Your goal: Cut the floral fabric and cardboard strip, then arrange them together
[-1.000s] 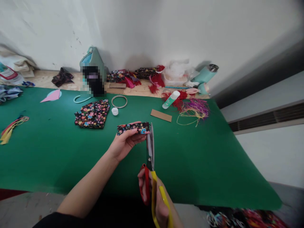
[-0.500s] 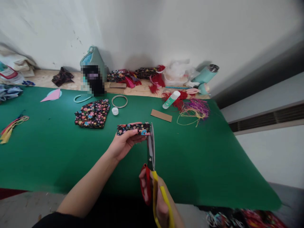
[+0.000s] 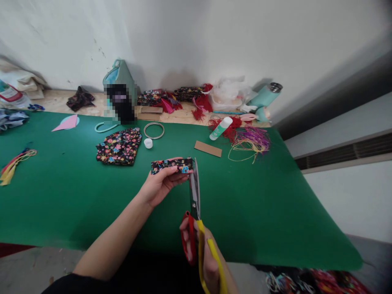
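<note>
My left hand (image 3: pixel 159 185) pinches a small folded strip of black floral fabric (image 3: pixel 171 165) above the green table cover (image 3: pixel 260 212). My right hand (image 3: pixel 203 255) grips a pair of scissors (image 3: pixel 194 196) by its red and yellow handles. The blades point away from me, nearly together, and their tips lie against the right end of the strip.
A larger floral fabric piece (image 3: pixel 119 146), a white cap (image 3: pixel 148 143) and a metal ring (image 3: pixel 154 130) lie beyond my left hand. A cardboard strip (image 3: pixel 208 148), a glue stick (image 3: pixel 221 128) and coloured threads (image 3: pixel 251 141) sit to the right. A teal bag (image 3: pixel 120 92) stands by the wall.
Hardly anything differs. My right hand and the scissor handles have shifted slightly lower and to the right; the fabric strip stays in my left hand.
</note>
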